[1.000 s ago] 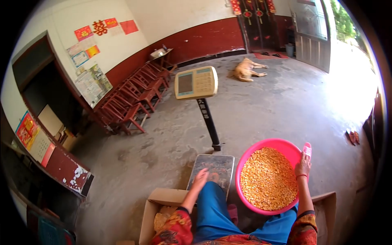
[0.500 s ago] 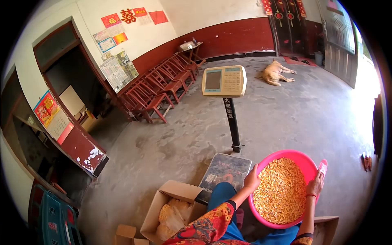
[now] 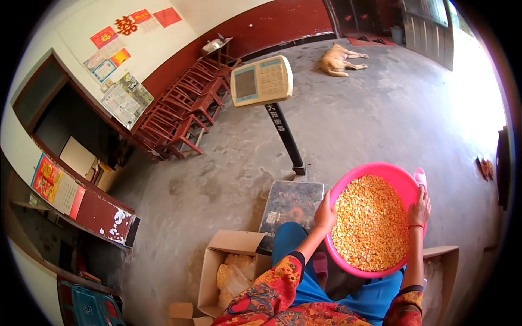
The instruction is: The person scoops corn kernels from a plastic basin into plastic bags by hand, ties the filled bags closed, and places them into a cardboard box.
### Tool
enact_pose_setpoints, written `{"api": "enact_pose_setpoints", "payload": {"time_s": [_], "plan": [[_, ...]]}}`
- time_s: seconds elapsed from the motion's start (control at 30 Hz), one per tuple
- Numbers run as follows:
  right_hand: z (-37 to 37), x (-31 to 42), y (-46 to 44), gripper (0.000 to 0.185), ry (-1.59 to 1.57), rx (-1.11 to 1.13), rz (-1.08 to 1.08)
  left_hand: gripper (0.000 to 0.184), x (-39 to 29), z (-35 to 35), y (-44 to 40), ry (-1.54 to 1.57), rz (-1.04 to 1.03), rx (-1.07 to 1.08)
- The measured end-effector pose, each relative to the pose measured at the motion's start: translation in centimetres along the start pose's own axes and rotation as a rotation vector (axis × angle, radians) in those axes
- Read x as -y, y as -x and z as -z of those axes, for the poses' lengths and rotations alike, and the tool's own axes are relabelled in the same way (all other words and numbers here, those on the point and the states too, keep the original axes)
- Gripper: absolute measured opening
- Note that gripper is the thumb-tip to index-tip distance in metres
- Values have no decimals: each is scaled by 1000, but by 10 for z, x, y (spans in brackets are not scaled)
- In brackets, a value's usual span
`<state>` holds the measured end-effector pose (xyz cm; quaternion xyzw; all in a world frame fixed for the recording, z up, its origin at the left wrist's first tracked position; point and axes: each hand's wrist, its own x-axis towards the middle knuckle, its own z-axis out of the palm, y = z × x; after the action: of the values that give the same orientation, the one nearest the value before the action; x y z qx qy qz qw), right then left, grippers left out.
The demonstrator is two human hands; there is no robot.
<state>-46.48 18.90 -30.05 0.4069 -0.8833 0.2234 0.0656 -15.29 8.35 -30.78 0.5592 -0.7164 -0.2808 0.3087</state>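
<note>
A round pink basin filled with yellow corn kernels is held in front of me, tilted somewhat toward me. My left hand is closed on its left rim, and my right hand grips the right rim. A small pink-and-white thing shows at the right fingertips; its kind is unclear. Left of the basin, the dark platform of a floor scale lies near my knee. Its display stands on a black post.
An open cardboard box at lower left holds a clear plastic bag of yellow kernels. Another cardboard box stands at my right. Red wooden chairs line the left wall. Farther off, a dog lies on the concrete floor.
The basin appears higher in view, still between both hands. The view has shifted, so the scale, chairs and dog sit farther up and left. More of the right-hand box shows.
</note>
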Motion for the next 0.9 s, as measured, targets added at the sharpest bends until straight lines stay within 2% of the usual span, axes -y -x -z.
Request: {"api": "enact_pose_setpoints", "payload": {"time_s": [0.9], "plan": [[8,6,1,59,56,-21,33,58,-8,7,0,4,-15,1]]}}
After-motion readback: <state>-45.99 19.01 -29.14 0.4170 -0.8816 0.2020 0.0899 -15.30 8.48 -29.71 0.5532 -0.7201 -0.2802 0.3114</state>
